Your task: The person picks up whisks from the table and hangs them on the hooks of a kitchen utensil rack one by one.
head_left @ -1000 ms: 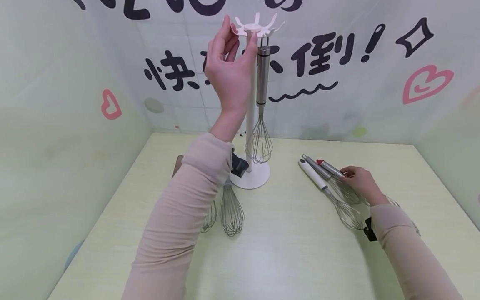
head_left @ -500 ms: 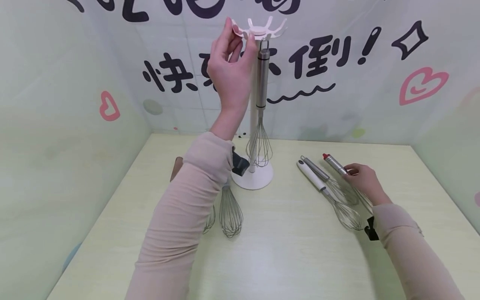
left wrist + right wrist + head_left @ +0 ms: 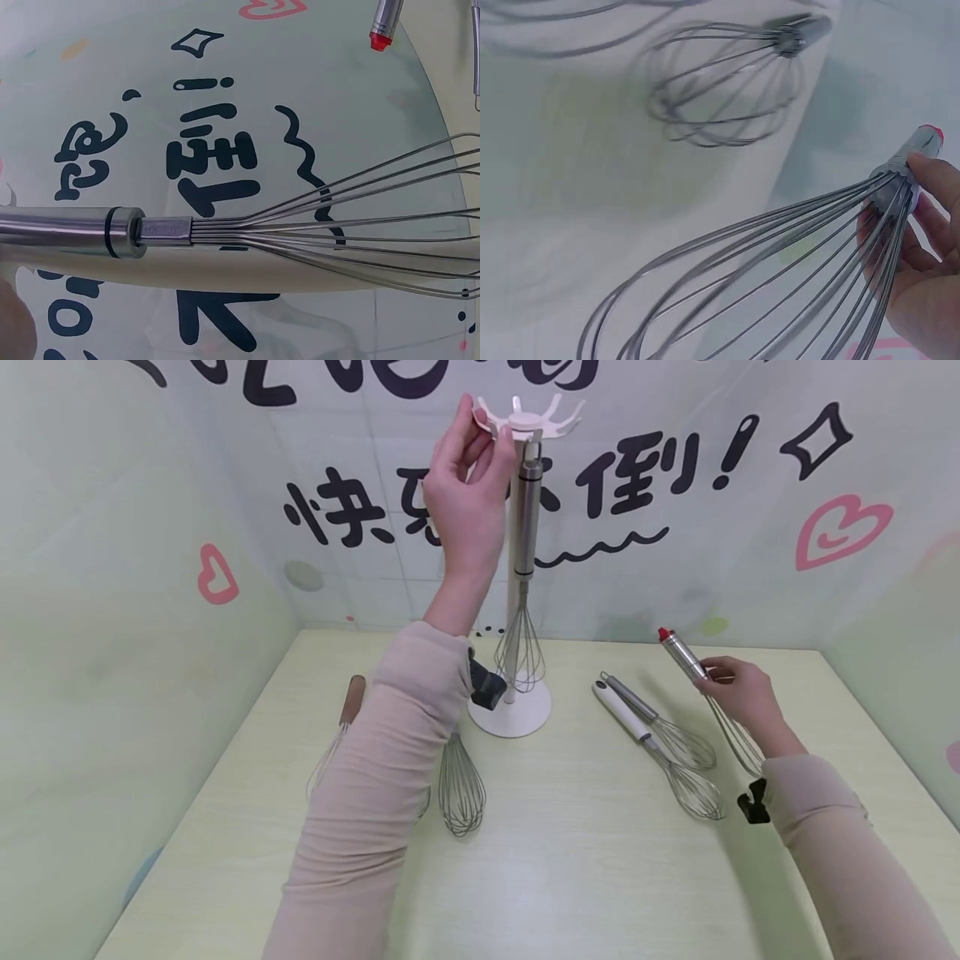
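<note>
My left hand (image 3: pixel 467 510) pinches an arm of the white hook rack (image 3: pixel 527 422) at its top, thumb and fingers on the hook. Beside that hand a steel-handled whisk (image 3: pixel 528 518) hangs from the rack, wires down; its handle and wires (image 3: pixel 166 230) cross the left wrist view. My right hand (image 3: pixel 746 693) grips a silver whisk with a red tip (image 3: pixel 682 653) by the lower handle. It is raised over the table, tilted, red end up. In the right wrist view, thumb and fingers of the right hand (image 3: pixel 926 300) close round the handle just above the wires.
A white-handled whisk (image 3: pixel 622 710) and a smaller steel whisk (image 3: pixel 633 695) lie side by side on the table (image 3: pixel 570 868). Left of the rack's round base (image 3: pixel 517 722) lie a wooden-handled whisk (image 3: pixel 352 697) and another wire whisk (image 3: pixel 461 785), partly behind the left arm.
My right hand has lifted the red-tipped whisk off the table, away from the other two, up and to the right. The left hand stays on the rack, which has shifted slightly right in view.
</note>
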Tool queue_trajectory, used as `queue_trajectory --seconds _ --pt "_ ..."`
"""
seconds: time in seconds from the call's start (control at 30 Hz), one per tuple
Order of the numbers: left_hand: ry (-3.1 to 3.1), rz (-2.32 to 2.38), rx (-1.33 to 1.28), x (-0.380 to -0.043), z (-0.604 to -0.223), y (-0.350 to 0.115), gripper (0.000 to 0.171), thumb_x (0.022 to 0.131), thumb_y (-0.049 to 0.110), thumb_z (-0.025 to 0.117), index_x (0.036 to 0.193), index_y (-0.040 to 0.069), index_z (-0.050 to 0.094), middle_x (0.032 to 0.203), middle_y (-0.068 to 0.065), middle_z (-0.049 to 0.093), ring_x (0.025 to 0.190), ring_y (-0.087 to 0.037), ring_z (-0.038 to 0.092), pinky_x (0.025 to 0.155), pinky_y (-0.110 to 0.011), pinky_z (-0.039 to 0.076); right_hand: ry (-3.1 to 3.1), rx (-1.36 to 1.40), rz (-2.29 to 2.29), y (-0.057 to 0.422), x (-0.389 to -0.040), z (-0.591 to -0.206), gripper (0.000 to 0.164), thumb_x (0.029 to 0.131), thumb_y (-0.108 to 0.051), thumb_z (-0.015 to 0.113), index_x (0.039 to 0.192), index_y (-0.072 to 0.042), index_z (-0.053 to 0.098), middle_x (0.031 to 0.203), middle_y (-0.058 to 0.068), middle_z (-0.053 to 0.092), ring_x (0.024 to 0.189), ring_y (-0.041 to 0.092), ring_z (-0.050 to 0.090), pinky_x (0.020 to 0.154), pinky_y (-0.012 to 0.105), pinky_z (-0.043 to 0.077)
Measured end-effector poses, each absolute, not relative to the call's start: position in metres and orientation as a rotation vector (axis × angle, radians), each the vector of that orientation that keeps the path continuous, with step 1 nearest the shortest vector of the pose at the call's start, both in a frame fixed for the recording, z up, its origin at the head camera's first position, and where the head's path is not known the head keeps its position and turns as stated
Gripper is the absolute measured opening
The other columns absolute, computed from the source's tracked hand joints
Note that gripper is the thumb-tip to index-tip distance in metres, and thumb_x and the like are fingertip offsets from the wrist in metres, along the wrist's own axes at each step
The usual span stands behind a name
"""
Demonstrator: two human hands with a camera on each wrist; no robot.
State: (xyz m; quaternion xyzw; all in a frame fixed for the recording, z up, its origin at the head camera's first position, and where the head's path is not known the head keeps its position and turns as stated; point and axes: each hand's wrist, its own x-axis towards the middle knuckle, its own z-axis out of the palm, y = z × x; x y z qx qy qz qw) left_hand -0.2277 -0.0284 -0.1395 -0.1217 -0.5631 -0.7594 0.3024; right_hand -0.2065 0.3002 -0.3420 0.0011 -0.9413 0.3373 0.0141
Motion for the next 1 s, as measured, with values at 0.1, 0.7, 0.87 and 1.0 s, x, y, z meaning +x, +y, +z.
queue_trajectory --seconds 0.1,0.7,0.87,1.0 --pt "-1.497 -2.014 -0.323 -0.229 -0.14 -0.03 0.054 0.088 -0.001 0.06 0.139 -0.005 0.043 0.132 -0.02 0.054 0.117 -0.021 0.058 0.098 -0.008 0.045 -2.9 -0.007 1.067 0.297 -0.209 -0.333 0.047 0.097 -0.023 0.053 0.133 0.007 0.048 0.125 0.034 0.055 0.114 0.046 0.056 0.076 0.025 0.053" --pt "-1.446 -2.043 -0.36 -0.25 -0.146 -0.036 0.052 0.085 -0.002 0.063 0.135 -0.003 0.048 0.131 -0.017 0.056 0.113 -0.015 0.059 0.097 -0.01 0.047 -2.627 -0.084 1.315 0.263 -0.211 -0.277 0.059 0.096 -0.038 0.054 0.143 -0.005 0.041 0.133 0.012 0.053 0.102 -0.005 0.048 0.082 0.009 0.042" --pt "-1.423 -2.037 -0.375 -0.254 -0.149 -0.035 0.052 0.084 -0.002 0.064 0.134 -0.003 0.049 0.13 -0.016 0.057 0.111 -0.014 0.059 0.097 -0.01 0.048 -2.491 -0.08 1.395 0.251 -0.21 -0.269 0.054 0.094 -0.033 0.059 0.14 -0.007 0.047 0.119 -0.009 0.056 0.096 -0.009 0.05 0.08 0.005 0.045" --pt "-1.432 -2.052 -0.366 -0.255 -0.15 -0.035 0.054 0.084 -0.002 0.065 0.135 -0.002 0.049 0.131 -0.015 0.056 0.112 -0.013 0.059 0.097 -0.01 0.047 -2.392 -0.053 1.48 0.241 -0.209 -0.263 0.05 0.092 -0.028 0.062 0.137 -0.009 0.051 0.112 -0.017 0.059 0.095 -0.007 0.053 0.08 0.004 0.045"
